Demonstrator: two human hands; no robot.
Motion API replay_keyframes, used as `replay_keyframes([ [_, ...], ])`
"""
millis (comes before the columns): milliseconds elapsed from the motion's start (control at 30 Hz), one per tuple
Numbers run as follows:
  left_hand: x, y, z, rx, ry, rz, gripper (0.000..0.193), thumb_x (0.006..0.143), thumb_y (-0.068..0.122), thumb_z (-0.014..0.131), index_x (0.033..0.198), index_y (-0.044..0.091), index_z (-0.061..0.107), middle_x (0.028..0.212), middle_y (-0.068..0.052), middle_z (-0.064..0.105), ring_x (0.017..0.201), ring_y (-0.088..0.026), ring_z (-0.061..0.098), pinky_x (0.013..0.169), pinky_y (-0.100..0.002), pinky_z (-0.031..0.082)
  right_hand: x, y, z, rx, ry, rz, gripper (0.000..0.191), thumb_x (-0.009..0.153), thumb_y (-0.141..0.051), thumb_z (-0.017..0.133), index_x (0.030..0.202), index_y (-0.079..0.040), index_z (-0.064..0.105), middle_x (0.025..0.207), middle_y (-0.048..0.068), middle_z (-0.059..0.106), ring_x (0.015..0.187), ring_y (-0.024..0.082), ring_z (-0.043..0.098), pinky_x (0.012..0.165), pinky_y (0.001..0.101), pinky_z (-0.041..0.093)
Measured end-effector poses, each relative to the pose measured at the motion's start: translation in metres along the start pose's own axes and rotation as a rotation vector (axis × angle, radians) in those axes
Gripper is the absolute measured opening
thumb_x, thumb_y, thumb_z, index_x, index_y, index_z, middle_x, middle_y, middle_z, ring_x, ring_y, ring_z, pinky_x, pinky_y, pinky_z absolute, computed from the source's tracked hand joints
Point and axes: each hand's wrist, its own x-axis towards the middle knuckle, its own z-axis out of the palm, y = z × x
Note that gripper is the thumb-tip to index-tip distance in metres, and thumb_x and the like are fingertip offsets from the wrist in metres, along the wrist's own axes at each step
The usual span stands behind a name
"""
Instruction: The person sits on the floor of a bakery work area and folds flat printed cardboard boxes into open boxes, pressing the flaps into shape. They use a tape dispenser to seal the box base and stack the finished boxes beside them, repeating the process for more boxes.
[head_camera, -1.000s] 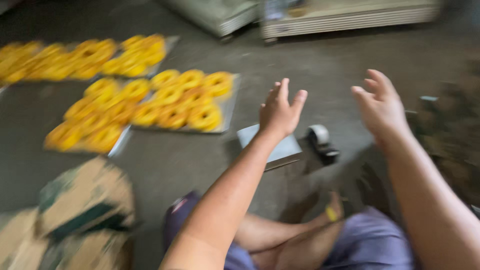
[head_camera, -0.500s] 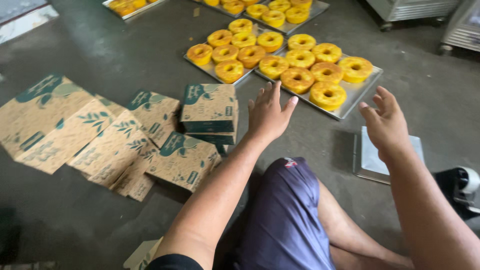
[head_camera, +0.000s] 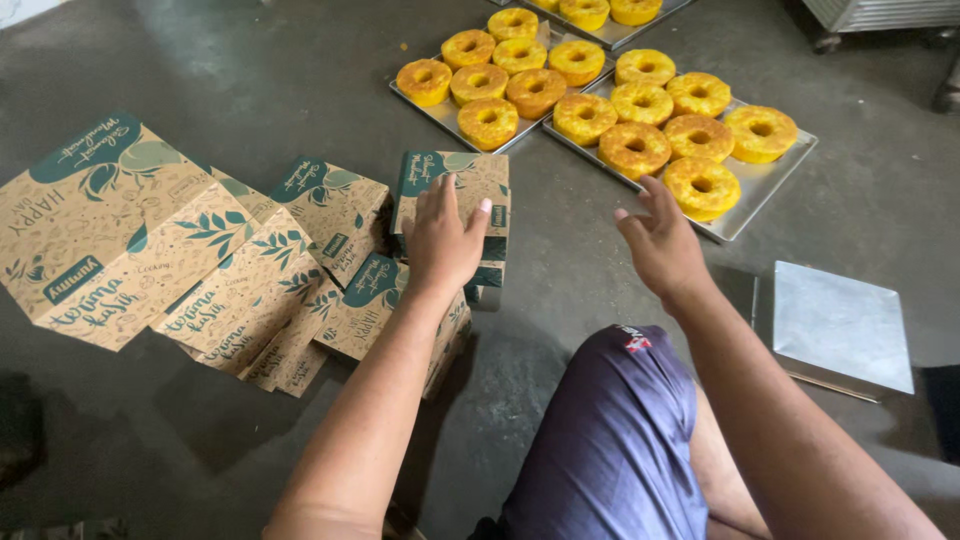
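My left hand (head_camera: 443, 238) lies flat, fingers apart, on top of a small stack of brown and green cardboard boxes (head_camera: 470, 180) on the grey floor. My right hand (head_camera: 661, 240) hovers open to the right of that stack, holding nothing, just in front of a metal tray (head_camera: 765, 185) of yellow ring cakes (head_camera: 702, 185). More flattened brown and green boxes (head_camera: 150, 250) spread out to the left. My knee in purple shorts (head_camera: 615, 420) is below the right hand.
A second tray of ring cakes (head_camera: 488, 120) sits behind the box stack, a third tray (head_camera: 600, 15) farther back. An upturned bare metal tray (head_camera: 838, 325) lies at the right. A metal rack base (head_camera: 880, 15) stands top right.
My view has swung left and down towards the boxes. My left hand has come down onto the box stack, and my right hand has moved left along with it.
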Motion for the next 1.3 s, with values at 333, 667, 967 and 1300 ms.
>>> replay_keyframes([
  [333,0.013,-0.087,0.011,-0.144,0.093,-0.151,0.063,0.100,0.047,0.055,0.144,0.003,0.048,0.140,-0.024,0.059,0.131,-0.038,0.056,0.108,-0.047,0.043,0.023,0.016,0.088,0.055,-0.131,0.088,0.071,0.097,-0.031,0.063,0.157,-0.007,0.033,0.155,0.022,0.047,0.133,0.030,0.057,0.104,0.0364,0.048],
  [667,0.029,-0.121,0.012,-0.417,-0.298,-0.606,0.075,0.097,0.067,0.037,0.130,0.007,0.066,0.131,-0.017,0.069,0.125,-0.032,0.064,0.105,-0.044,0.048,0.018,0.030,0.154,0.259,-0.377,0.527,0.087,0.093,-0.064,0.044,0.162,-0.020,0.015,0.169,0.009,0.022,0.155,0.029,0.022,0.119,0.0516,0.030],
  [967,0.052,-0.123,0.007,-0.397,-0.504,-0.669,0.093,0.090,0.079,0.025,0.149,0.013,0.052,0.159,-0.013,0.045,0.148,-0.032,0.041,0.119,-0.050,0.033,0.019,0.024,0.165,0.349,-0.612,0.587,0.096,0.083,-0.080,0.029,0.163,-0.035,0.001,0.171,0.006,0.009,0.156,0.035,0.010,0.115,0.0704,0.022],
  [1300,0.084,-0.142,0.035,-0.698,-0.589,-0.828,0.105,0.084,0.084,0.032,0.163,0.017,0.015,0.169,-0.011,0.022,0.155,-0.030,0.020,0.121,-0.059,0.021,0.024,0.052,0.171,0.551,-0.688,0.696,0.101,0.080,-0.083,0.030,0.162,-0.031,0.003,0.172,0.001,-0.003,0.157,0.034,0.006,0.113,0.0768,0.015],
])
